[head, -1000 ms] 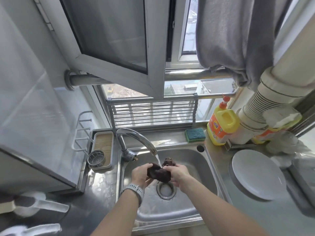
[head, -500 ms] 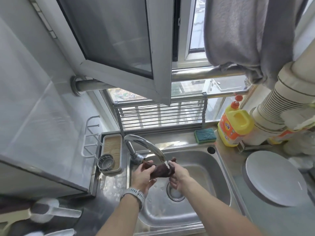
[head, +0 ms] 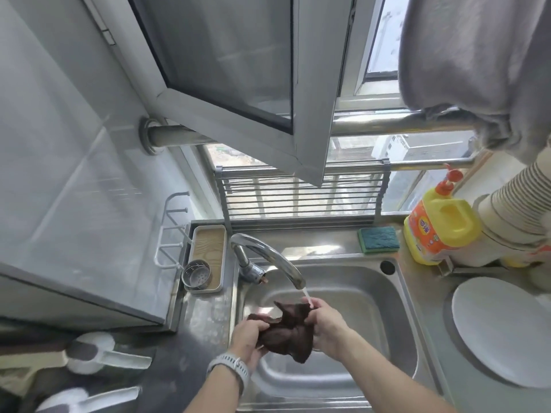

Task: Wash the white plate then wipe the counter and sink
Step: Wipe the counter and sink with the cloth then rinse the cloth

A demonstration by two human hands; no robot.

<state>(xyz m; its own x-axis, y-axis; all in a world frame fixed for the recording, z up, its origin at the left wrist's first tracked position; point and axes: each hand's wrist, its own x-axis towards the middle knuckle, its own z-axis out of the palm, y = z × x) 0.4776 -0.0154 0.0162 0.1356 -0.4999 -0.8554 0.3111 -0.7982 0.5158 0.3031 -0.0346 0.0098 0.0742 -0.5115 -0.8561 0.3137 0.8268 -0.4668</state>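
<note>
Over the steel sink (head: 396,317) I hold a dark brown cloth (head: 287,332) between both hands. My left hand (head: 249,338) grips its left end and my right hand (head: 326,323) grips its right end. Water runs from the curved faucet (head: 268,257) onto my right hand and the cloth's edge. The white plate (head: 501,332) lies face down on the counter (head: 429,296) to the right of the sink, apart from both hands.
A green sponge (head: 378,239) lies behind the sink, with a yellow detergent bottle (head: 438,228) and stacked cups (head: 512,213) to its right. A tray with a metal strainer (head: 196,274) sits left of the faucet. An open window sash (head: 238,70) overhangs the sink. White scoops (head: 98,353) lie at lower left.
The cloth has opened out from a tight bundle and hangs lower between my hands. My hands have moved slightly apart under the stream. The camera has shifted left and downward.
</note>
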